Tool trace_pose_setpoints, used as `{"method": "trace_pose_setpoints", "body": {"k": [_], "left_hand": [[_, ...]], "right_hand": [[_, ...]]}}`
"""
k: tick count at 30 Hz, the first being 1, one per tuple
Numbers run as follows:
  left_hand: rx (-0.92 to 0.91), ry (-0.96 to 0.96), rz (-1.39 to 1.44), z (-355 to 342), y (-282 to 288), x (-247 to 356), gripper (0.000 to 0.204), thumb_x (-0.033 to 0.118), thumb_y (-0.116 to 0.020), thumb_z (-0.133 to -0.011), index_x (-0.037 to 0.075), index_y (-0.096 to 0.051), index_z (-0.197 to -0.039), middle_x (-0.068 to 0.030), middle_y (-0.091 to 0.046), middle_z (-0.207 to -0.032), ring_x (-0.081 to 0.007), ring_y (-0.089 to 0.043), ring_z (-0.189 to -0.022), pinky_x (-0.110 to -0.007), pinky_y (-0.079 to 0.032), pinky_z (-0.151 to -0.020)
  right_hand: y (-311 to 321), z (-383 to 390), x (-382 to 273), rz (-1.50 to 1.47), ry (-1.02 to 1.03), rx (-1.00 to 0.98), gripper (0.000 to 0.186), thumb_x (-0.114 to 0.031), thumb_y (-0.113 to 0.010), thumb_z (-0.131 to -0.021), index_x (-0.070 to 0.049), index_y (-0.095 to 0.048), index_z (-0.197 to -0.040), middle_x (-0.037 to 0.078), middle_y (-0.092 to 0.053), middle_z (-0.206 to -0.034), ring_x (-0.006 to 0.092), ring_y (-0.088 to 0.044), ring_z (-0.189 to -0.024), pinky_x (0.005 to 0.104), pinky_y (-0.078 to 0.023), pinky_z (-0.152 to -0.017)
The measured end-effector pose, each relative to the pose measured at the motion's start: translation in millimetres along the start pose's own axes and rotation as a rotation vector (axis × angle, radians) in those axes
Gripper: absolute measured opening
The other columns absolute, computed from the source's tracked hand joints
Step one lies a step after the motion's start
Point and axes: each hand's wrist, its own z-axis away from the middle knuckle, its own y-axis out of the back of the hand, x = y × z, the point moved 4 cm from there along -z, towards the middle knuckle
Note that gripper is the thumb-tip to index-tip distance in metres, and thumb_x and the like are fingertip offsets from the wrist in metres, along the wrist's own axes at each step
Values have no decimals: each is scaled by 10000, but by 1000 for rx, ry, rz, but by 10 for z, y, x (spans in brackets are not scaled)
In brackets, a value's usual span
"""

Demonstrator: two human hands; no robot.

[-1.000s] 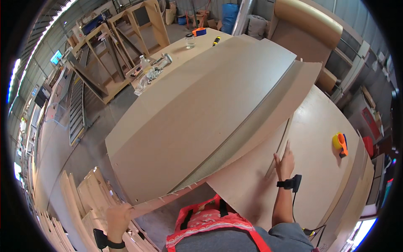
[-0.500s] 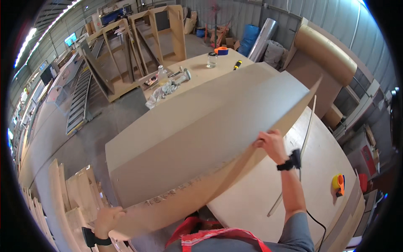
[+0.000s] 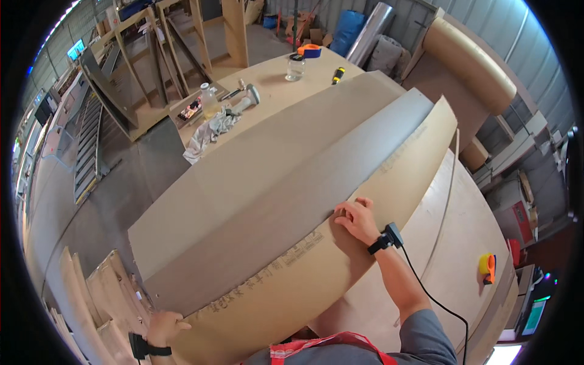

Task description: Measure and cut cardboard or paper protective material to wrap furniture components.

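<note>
A long, thin sheet with a brown printed face [image 3: 286,292] runs from the lower left to the upper right in front of me. My left hand [image 3: 163,328] is closed on its near left end. Midway along its upper edge, my right hand [image 3: 358,220] has its fingers curled over and gripping. Both wrists wear black straps with small devices. Directly behind that edge lies a smooth grey panel [image 3: 261,222], and beyond it a duller taupe panel [image 3: 255,164]. The sheet's lower edge bows toward my body, over a pale tabletop [image 3: 438,237].
A bottle [image 3: 209,100], crumpled cloth [image 3: 213,129], glass jar [image 3: 295,68] and yellow-black tool [image 3: 338,75] sit on the far table. A tape dispenser [image 3: 488,267] and thin strip [image 3: 449,194] lie to the right. Wooden boards [image 3: 109,286] stand low left; a brown roll [image 3: 468,64] is far right.
The brown sheet has tilted so that its printed face turns up toward me. My right hand has moved left along with its edge; my left hand has shifted slightly right. The view has shifted too.
</note>
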Motion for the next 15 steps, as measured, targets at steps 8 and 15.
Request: {"method": "trace_pose_setpoints", "body": {"k": [8, 15], "left_hand": [[530, -124, 203, -2070, 1102, 389, 327, 326, -587, -911, 9, -633, -977, -208, -654, -940, -362, -621, -958, -458, -480, -810], [557, 205, -49, -3676, 1475, 144, 751, 533, -572, -882, 17, -412, -1404, -192, -356, -1500, -339, -373, -1369, -500, -264, -1123]], "right_hand": [[-73, -84, -313, 431, 59, 142, 548, -484, -530, -913, -264, -460, -1409, 69, -391, -1488, 250, -319, -1396, 546, -106, -1147], [-40, -98, -322, 445, 33, 114, 556, -496, -509, -915, -259, -461, -1416, 72, -380, -1501, 255, -319, -1400, 542, -94, -1156]]}}
